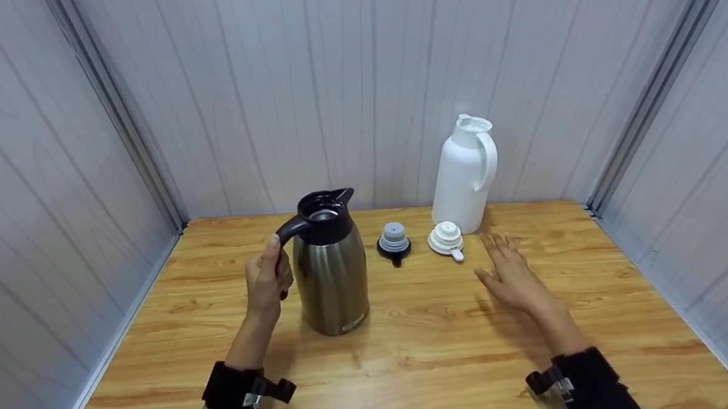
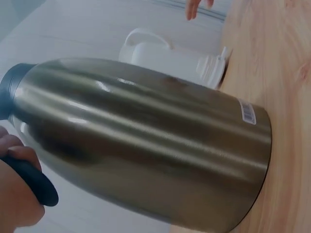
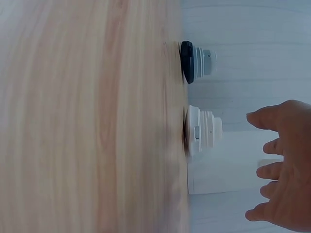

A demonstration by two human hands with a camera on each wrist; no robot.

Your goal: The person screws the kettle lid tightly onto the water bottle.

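Steel carafe [image 1: 331,275]: brushed-metal body, dark plastic collar, spout and handle, mouth open with no stopper in it. Stands upright on the wooden worktop [image 1: 408,339], left of centre, near side. My left hand [image 1: 268,278] has its grip closed round the black handle [image 2: 29,177], fingers curled about it, thumb toward the top.

Handling, as I judge it: rigid shell, smooth and likely slippery on the body, so the handle is the proper place to hold. Weight depends on contents, which I cannot see; the tall body would tip if pulled from the top alone. With the mouth uncovered, anything inside would spill if it leans.

My right hand [image 1: 511,271]: grip open, fingers spread and straight, low over the worktop to the right, holding nothing. Whether the palm touches the wood I cannot tell.

Also present:
- Black stopper [image 1: 394,240] with grey top, just right of the steel carafe, toward the far side.
- White stopper [image 1: 446,237], beside the black one, just ahead of my right fingertips.
- White plastic jug [image 1: 465,174], upright at the far side, mouth open, behind the white stopper.
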